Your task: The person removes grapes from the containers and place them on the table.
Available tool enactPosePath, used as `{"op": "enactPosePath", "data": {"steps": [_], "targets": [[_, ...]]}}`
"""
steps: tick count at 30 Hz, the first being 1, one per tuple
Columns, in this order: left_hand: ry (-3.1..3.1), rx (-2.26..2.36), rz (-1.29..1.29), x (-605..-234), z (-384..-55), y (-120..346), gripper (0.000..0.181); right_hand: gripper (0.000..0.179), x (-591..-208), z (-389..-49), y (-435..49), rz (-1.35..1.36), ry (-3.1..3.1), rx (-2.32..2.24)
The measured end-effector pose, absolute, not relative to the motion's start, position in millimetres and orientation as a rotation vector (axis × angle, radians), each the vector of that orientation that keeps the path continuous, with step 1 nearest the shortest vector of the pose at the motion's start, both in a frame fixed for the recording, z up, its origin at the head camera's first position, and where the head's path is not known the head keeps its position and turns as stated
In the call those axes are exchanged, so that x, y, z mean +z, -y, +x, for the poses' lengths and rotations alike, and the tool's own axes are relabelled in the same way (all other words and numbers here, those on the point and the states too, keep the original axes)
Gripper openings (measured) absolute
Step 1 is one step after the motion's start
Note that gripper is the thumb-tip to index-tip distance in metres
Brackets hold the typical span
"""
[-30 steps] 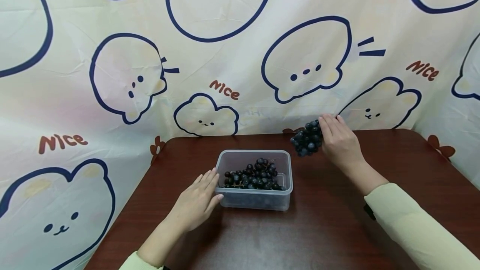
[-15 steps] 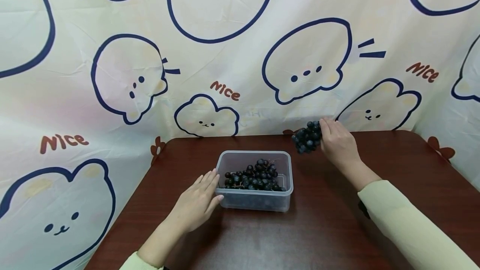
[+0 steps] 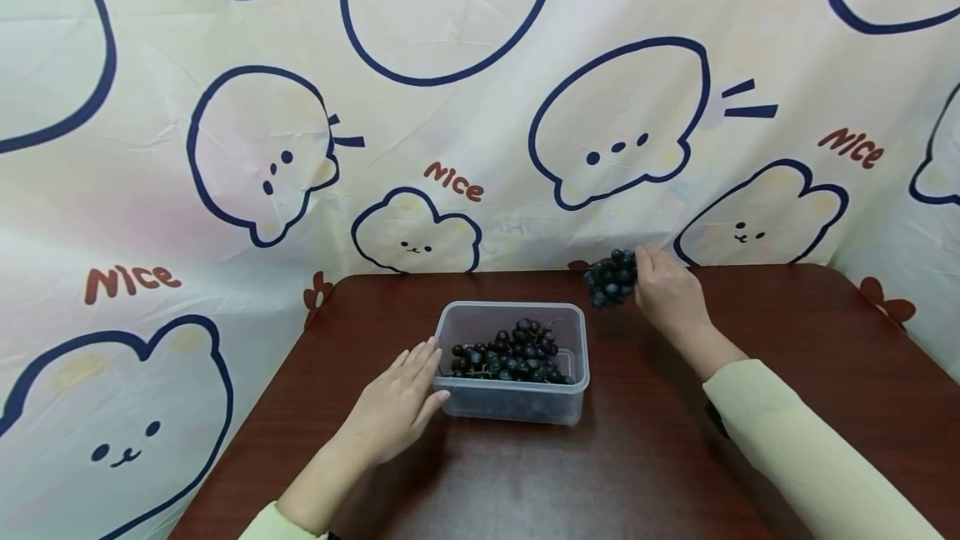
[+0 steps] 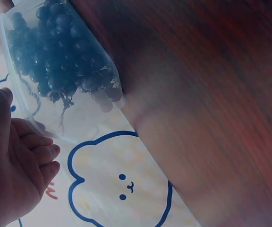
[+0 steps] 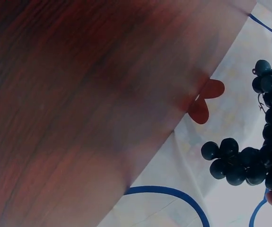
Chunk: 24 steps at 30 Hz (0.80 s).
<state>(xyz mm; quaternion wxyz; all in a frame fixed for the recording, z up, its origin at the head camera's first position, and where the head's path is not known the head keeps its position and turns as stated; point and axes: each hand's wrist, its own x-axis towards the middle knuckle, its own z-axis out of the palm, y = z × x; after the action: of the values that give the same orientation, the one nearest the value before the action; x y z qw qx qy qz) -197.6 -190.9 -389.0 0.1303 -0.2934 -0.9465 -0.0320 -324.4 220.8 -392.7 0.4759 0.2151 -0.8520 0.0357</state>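
Note:
In the head view a clear plastic container (image 3: 510, 402) stands on the table, with dark grapes (image 3: 517, 352) on stems lying inside. My left hand (image 3: 393, 402) rests against its left side, fingers straight along the wall and rim. The left wrist view shows the grapes (image 4: 55, 52) through the clear wall, the fingers of that hand (image 4: 20, 161) at the corner. Raised to the right of the container, my right hand (image 3: 670, 294) holds a bunch of dark grapes (image 3: 611, 277) by its top. In the right wrist view this bunch (image 5: 249, 165) hangs at the right edge, and only a fingertip shows.
A dark reddish-brown wooden table (image 3: 645, 457) carries the container. Behind it and at both sides hangs a pale cloth (image 3: 495, 123) printed with blue-outlined cartoon animals. The table's far edge runs close to the cloth.
My right hand has sunk slightly and shifted a little to the left with the grapes. The left hand stays against the container, and the head view has shifted slightly.

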Motion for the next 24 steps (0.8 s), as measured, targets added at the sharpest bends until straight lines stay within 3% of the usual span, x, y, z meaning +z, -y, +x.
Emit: {"op": "enactPosePath", "data": {"steps": [24], "targets": [[2.751,-0.110,-0.841,-388.5,-196.8,190.9,0.060,0.025,-415.1,-328.1,-220.7,0.498,2.220,0.059]]}}
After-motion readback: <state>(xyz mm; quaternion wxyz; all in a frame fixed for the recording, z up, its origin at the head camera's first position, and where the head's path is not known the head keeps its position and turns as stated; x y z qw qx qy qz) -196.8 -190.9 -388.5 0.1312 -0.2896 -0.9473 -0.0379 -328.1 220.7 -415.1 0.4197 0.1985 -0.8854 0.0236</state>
